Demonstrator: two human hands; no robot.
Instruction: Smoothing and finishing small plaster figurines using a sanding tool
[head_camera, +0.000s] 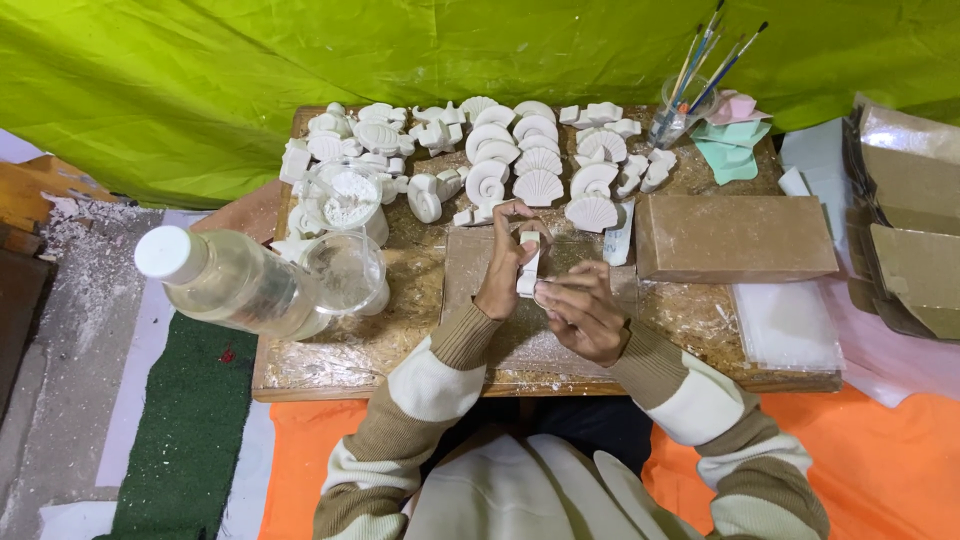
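My left hand (508, 262) grips a small white plaster piece (529, 262), held upright over a brown sheet (470, 268) on the low wooden board (330, 370). My right hand (582, 310) sits just right of it, fingertips closed against the lower end of the same piece. Behind the hands lie several white plaster casts, among them fan shells (538, 186) and spiral shells (487, 183).
A clear plastic bottle (232, 283) lies at the left beside a clear cup (343, 270) and a jar of white powder (350, 194). A glass with paintbrushes (680, 110), a brown box (733, 238), clear bags (787, 325), cardboard pieces (915, 270) and a green cloth backdrop (200, 90) surround the board.
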